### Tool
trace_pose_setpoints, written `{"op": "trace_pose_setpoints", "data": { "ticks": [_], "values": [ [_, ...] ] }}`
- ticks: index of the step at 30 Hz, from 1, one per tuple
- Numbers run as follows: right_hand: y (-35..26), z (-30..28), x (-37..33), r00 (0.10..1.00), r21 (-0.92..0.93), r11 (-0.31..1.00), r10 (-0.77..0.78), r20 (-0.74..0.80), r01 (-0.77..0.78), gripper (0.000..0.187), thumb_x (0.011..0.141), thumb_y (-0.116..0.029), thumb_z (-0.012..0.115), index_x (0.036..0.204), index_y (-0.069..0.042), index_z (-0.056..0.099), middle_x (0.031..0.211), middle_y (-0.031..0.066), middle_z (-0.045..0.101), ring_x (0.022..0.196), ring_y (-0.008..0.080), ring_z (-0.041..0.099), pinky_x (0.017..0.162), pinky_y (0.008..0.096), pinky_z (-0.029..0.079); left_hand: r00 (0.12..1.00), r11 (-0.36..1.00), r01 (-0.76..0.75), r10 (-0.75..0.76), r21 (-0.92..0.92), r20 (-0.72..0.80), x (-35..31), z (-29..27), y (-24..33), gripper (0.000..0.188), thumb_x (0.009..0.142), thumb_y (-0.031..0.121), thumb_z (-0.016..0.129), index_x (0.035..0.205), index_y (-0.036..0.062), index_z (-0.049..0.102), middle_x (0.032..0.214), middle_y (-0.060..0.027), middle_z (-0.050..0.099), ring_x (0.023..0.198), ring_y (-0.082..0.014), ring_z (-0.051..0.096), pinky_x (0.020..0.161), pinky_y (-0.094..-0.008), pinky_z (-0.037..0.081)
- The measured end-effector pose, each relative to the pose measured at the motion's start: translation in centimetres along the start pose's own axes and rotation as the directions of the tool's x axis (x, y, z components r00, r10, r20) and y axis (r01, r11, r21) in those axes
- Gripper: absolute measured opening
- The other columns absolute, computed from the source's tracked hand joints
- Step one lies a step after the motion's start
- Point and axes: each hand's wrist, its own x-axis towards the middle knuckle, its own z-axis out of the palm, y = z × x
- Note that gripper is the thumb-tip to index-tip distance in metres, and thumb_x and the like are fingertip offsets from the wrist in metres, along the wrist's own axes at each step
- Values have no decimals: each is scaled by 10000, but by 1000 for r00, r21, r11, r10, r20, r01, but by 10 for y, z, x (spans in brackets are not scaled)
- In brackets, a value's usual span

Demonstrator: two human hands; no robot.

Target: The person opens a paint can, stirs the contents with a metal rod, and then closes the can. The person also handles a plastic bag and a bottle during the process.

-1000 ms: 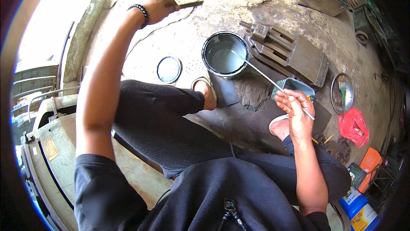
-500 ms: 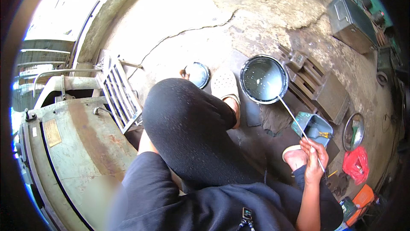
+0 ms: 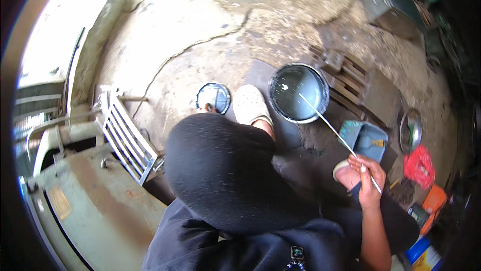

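Observation:
My right hand is closed round a long thin pale rod. The rod slants over the near rim of a round black bucket, and its far end is inside, over or in a grey-blue liquid with white specks. Beyond my raised knee, fingers of my left hand are curled at the near rim of a small round dark-rimmed lid or shallow dish with a pale inside. The knee hides the rest of that hand. A white clog on my foot stands between dish and bucket.
A heavy brown metal vise-like block adjoins the bucket. Nearer are a blue-grey cut-open container, a round metal bowl and a red plastic bag. A metal rack and a green machine cabinet stand left.
The rod's far end has moved from the bucket's near rim to farther inside it. My left fingers have shifted from the dish's left side to its near edge. The whole view has shifted slightly.

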Motion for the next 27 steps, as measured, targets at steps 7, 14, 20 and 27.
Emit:
{"op": "trace_pose_setpoints", "data": {
  "ticks": [7,14,20,27],
  "values": [
    [-7,-6,-4,992,-32,992,-125,-12,124,188,938,-15,498,1026,35,656,1071,193,692,966,248,694,866,350,537,987,971,-17,-22,-238,-160,32,8,-29,361,733,211,772,1073,109,705,1021,-220,627,936,-398,628,829,-496,503],
    [-17,-8,1,968,-234,940,-233,97,250,157,884,7,544,971,46,668,1005,197,711,936,298,708,839,354,537,907,778,-368,180,-509,-381,110,-163,46,203,911,243,691,1061,107,711,795,-46,672,703,-119,603,643,-287,491],
    [-27,-8,2,968,-253,937,-216,125,242,168,858,25,532,951,57,668,974,203,712,917,296,712,830,350,539,780,551,-623,490,-555,-389,94,-394,176,308,971,258,638,1182,38,678,946,-54,695,840,-106,615,752,-251,487],
    [-26,-17,8,993,-273,957,-71,98,96,181,892,-9,527,953,54,686,922,172,723,855,222,711,769,312,540,537,434,-834,777,-339,-327,-26,-495,267,368,943,330,665,1179,49,679,1046,-119,714,961,-195,666,836,-303,509]
  ]
}}
